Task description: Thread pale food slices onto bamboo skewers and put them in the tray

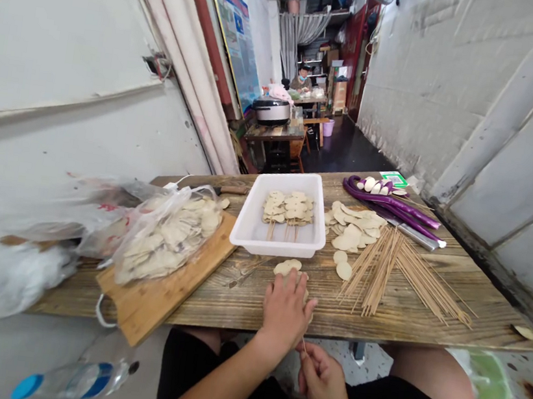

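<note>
"What is the left hand point(285, 310) doing?"
"Lying nearly flat, palm down, it's covering pale slices point(287, 267) on the surface point(229, 296), near the white tray point(274, 248)."
"And the right hand point(321, 371)?"
"It's pinching a thin stick point(303, 345) by the surface's near edge; I can't tell whether the stick is entering the slices."

Pale, thin, rounded slices point(286, 267) lie flat and overlapping on the bench point(233, 300), just before the tray point(279, 251), mostly hidden under the flattened left hand point(285, 310). A thin, light-brown stick point(303, 344), pinched in the right hand point(322, 374), slants up toward them; whether it pierces them cannot be seen.
</note>
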### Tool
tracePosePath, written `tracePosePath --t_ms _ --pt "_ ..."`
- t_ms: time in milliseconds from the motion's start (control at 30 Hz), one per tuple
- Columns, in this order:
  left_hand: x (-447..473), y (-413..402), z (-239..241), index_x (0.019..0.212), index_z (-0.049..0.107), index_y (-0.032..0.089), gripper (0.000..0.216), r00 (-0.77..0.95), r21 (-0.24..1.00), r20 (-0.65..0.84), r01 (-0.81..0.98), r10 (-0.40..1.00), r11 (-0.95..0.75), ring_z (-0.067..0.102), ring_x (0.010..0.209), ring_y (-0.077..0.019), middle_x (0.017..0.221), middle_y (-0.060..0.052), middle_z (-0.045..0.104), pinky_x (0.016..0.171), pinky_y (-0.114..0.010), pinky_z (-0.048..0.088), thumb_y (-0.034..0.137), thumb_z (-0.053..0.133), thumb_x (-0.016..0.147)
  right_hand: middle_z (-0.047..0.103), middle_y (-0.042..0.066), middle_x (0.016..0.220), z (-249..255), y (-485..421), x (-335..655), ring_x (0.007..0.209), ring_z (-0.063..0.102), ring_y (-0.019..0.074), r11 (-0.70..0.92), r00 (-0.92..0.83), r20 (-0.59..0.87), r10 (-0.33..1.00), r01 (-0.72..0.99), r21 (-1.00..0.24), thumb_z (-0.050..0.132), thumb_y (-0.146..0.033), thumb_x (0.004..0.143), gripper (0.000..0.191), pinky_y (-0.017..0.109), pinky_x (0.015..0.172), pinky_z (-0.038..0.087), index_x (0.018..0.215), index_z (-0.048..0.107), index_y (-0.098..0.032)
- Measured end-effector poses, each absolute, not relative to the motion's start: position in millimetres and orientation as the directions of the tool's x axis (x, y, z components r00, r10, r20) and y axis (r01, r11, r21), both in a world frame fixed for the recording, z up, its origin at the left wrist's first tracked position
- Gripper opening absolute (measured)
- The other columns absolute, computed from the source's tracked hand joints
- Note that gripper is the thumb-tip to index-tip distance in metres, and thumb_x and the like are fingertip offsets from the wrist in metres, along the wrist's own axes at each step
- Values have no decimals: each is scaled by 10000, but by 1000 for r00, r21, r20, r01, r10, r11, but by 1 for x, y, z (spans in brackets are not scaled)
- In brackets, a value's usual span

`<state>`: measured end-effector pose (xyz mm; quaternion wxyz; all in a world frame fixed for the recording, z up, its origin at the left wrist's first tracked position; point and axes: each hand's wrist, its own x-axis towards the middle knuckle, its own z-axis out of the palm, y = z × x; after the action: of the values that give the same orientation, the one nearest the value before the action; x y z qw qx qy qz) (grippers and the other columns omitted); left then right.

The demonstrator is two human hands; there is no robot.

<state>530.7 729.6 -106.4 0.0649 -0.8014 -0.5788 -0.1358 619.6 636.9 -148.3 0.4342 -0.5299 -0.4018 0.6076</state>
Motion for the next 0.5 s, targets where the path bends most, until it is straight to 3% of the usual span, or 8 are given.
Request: tracePosePath --t_ms 133,500 --pt "534 728 -108 1270 518 191 453 300 52 310 942 902 -331 435 1123 -353 1312 -118 503 812 -513 439 378 451 863 414 -69 419 -151 636 620 361 308 79 -295 -72 -289 955 -104 -950 471 -623 786 502 203 386 223 869 586 -142" --pt "537 729 -111 1257 522 144 450 315 68 274 936 909 -345 446 1167 -319 1277 -159 524 933 -517 382 379 412 889 412 -61 406 -146 642 617 352 316 81 -268 -55 -264 963 -102 -958 471 -656 768 537 204 375 233 815 606 -138"
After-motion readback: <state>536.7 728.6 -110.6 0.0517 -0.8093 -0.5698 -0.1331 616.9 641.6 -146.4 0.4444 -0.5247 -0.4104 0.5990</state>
